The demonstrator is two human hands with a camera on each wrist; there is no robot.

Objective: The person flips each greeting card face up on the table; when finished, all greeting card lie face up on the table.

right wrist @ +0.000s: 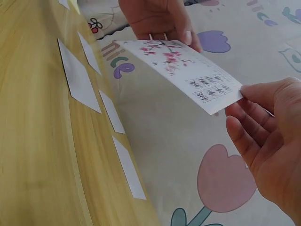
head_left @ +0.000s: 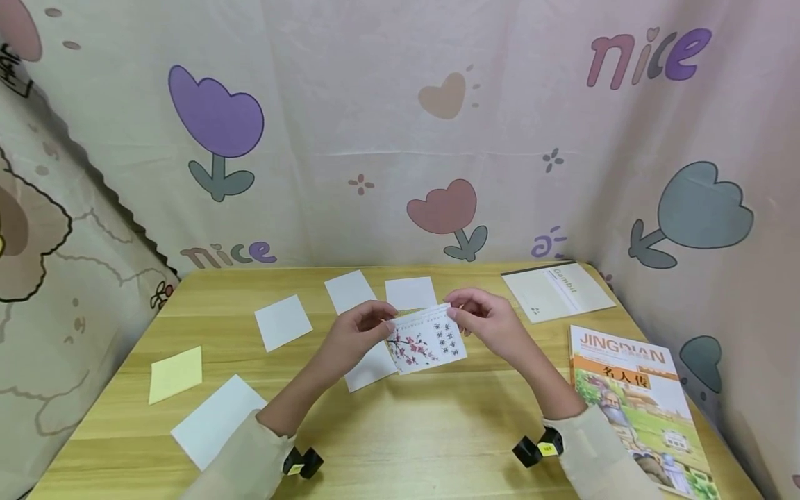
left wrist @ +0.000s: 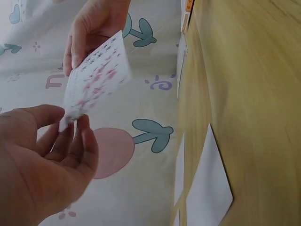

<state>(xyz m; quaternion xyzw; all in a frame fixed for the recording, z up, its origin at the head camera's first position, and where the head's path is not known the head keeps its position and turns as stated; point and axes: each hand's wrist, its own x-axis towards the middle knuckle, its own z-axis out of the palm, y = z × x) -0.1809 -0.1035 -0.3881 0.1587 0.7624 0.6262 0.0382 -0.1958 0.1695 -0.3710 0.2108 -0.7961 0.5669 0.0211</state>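
A white card (head_left: 427, 339) printed with pink blossom branches and dark Chinese characters is held up above the table. At its left upper corner my left hand (head_left: 362, 332) pinches it between thumb and fingers. The right upper corner is pinched by my right hand (head_left: 490, 321). In the left wrist view the card (left wrist: 98, 77) stretches between both hands, tilted. From the right wrist the printed face of the card (right wrist: 181, 70) shows, its far end at the left hand (right wrist: 162, 19). Partly behind the card lies a white paper (head_left: 369, 368) on the table.
Several white papers lie about, among them one at the back (head_left: 410, 292) and a larger sheet (head_left: 219, 421) near my left sleeve. A yellow paper (head_left: 176, 375) is far left. At right lie a Gambit notebook (head_left: 559, 290) and an illustrated book (head_left: 644, 417). A patterned curtain (head_left: 350, 125) hangs behind.
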